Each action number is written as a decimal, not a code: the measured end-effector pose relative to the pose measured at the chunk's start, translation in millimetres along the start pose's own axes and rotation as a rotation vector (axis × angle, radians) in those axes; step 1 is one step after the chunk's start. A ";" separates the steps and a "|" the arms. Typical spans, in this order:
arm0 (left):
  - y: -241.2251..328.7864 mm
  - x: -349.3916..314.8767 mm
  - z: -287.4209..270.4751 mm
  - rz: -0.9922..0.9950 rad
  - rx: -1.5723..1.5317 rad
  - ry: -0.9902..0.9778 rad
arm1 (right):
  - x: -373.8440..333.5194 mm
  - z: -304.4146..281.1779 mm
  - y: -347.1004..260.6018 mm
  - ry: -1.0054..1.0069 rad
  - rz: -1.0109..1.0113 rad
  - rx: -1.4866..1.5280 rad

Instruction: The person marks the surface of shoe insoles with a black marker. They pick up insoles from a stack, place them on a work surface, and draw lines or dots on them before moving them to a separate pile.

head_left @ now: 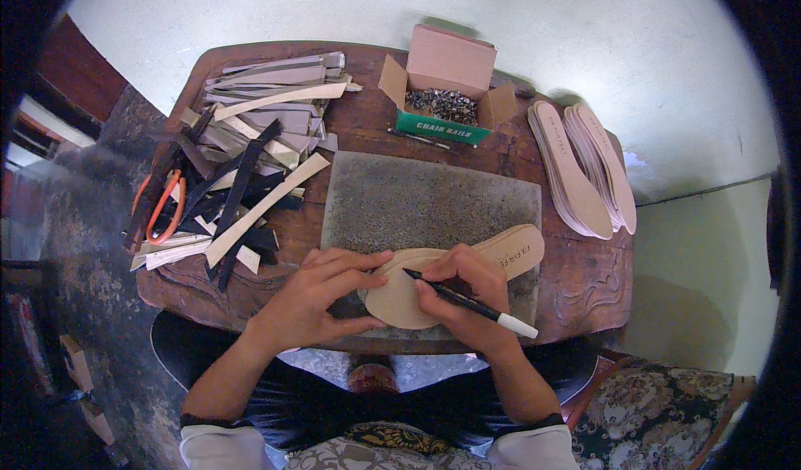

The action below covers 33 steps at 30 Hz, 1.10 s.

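A small stack of beige shoe insoles (400, 296) lies slantwise before me on a dark stone slab (417, 199), with the wide rounded end to the left and the narrower, lettered end to the upper right. My left hand (321, 293) grips the wide end, fingertips on its upper left edge and the thumb along the lower edge. Pinched in my right hand (469, 291) is a black marker (457, 297) with a white rear end. Its tip is at the top insole's face, near my left fingertips; contact cannot be made out. My right hand rests over the insoles' middle.
On the wooden table (576, 295), cut strips (275, 95) and orange-handled scissors (167, 207) pile up at left. An open box (442, 124) of nails stands at the back. Two insole stacks (571, 178) lie at right. A wall (584, 36) rises behind.
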<state>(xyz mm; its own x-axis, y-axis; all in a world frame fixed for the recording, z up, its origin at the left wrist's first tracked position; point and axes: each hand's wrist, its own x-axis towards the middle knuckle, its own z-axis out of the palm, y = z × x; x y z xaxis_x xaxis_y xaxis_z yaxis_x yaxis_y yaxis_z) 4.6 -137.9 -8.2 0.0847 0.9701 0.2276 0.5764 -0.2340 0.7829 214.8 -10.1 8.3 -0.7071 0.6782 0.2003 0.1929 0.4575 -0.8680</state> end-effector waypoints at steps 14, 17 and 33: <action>0.1 -0.3 0.0 -0.003 0.006 -0.007 | -3.3 -5.5 8.8 0.070 -0.001 0.003; 0.3 0.3 0.1 0.000 0.001 -0.008 | -2.6 -5.5 8.4 0.068 -0.007 -0.013; -0.9 0.3 1.7 0.004 -0.005 0.004 | -3.0 -3.0 6.2 0.068 0.018 -0.017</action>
<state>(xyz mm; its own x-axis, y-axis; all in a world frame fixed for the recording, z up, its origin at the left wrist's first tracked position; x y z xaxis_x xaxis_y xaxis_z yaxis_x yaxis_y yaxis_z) 5.5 -137.3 -9.9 0.0838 0.9689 0.2327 0.5717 -0.2380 0.7852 220.1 -7.5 3.7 -0.6557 0.7237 0.2153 0.2172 0.4538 -0.8642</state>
